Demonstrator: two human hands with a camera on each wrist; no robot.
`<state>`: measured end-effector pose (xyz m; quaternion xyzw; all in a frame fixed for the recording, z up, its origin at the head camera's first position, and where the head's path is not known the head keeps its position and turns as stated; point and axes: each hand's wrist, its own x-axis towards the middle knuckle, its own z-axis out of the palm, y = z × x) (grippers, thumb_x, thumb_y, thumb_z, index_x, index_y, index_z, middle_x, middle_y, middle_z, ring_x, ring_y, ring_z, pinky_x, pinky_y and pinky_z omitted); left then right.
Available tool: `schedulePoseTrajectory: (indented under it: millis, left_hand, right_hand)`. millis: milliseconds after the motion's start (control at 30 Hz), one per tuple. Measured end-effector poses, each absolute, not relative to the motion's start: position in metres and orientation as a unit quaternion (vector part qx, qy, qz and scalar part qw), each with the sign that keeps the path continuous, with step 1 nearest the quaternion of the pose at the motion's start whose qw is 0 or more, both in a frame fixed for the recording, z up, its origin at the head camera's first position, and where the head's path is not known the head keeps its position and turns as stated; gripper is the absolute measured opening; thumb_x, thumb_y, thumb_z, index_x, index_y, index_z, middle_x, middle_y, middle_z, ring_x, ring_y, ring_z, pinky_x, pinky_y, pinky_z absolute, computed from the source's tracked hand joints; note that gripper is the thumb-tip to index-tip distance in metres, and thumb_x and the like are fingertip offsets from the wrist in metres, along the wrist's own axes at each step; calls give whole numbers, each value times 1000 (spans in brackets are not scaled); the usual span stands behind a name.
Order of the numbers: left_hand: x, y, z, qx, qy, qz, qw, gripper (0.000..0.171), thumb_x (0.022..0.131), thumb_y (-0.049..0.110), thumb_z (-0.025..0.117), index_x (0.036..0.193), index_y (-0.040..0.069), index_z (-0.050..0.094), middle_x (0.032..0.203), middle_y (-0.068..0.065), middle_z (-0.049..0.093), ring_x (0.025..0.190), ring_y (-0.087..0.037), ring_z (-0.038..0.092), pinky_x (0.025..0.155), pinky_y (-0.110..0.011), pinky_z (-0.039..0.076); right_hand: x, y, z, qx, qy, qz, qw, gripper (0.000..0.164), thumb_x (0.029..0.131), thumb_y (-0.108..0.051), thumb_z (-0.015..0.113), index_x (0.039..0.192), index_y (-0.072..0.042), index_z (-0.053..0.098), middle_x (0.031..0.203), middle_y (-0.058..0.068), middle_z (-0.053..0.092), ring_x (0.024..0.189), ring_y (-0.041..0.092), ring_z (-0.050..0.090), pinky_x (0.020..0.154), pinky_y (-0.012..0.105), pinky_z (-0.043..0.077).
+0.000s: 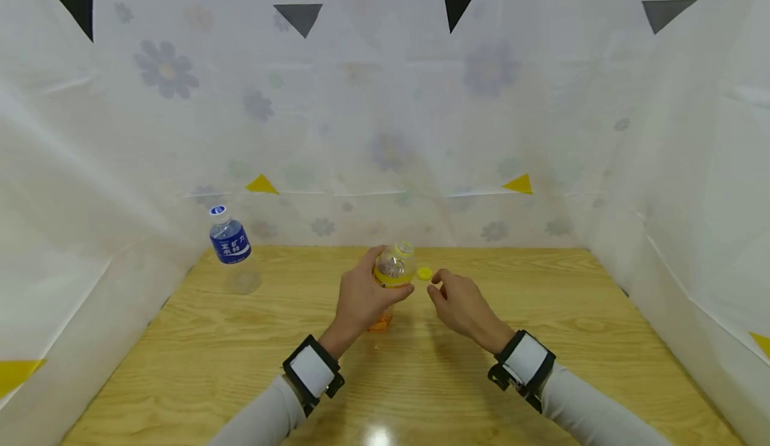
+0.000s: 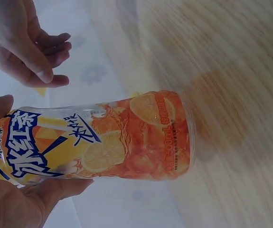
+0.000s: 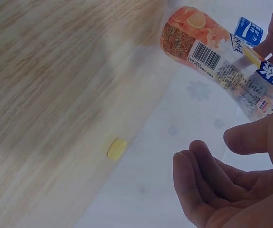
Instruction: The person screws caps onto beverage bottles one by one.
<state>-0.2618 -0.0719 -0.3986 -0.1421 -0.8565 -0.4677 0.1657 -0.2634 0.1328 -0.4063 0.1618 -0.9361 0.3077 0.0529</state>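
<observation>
My left hand (image 1: 361, 293) grips a clear drink bottle (image 2: 122, 137) around its upper half, thumb on one side and fingers on the other. The bottle has an orange and yellow label with lemon slices, and its mouth is uncapped in the head view. Whether its base touches the table I cannot tell. A yellow bottle cap (image 1: 424, 273) lies on the table just right of the bottle; the right wrist view also shows this cap (image 3: 116, 148). Beside it, my right hand (image 1: 464, 304) hovers with loosely bent fingers and holds nothing.
A second clear bottle (image 1: 231, 242) with a blue label and white cap stands at the table's back left. The wooden table (image 1: 192, 379) meets a flower-patterned sheet (image 1: 385, 132) at the back; pale sheets flank both sides.
</observation>
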Motion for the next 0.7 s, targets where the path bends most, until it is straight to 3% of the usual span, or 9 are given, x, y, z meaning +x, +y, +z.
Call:
schedulePoseTrajectory:
  millis: [200,467,600,700]
  left_hand:
    - [-263,-72,-400,-143,-858,-466,161,76,76,36,89,142,16,56,114,-4,73,91,-18,72,69,-31,58]
    - [-265,-71,-400,-153,-854,-471,160,77,76,36,90,141,14,56,114,-6,73,93,-19,72,71,-30,59]
    - [-263,-73,-400,-152,-855,-471,158,77,76,37,89,142,14,55,114,-5,73,92,-18,72,71,-30,59]
    - [-263,-74,-400,-152,-856,-468,158,77,77,36,89,143,15,54,113,-5,73,92,-18,72,70,-29,59]
  right_hand:
    - [-280,132,-408,153,-937,306,73,28,105,-16,52,121,5,61,68,1,62,50,12,53,47,28,43]
    - [-327,131,-408,120,-940,293,126,32,104,-18,53,123,8,58,81,14,65,56,19,56,51,33,45]
    - [-348,122,-415,112,-948,274,120,36,102,-20,56,124,10,59,102,26,68,80,34,66,71,45,55]
    - [-359,115,-426,102,-958,251,95,42,101,-22,57,127,11,57,117,32,64,103,46,64,88,54,53]
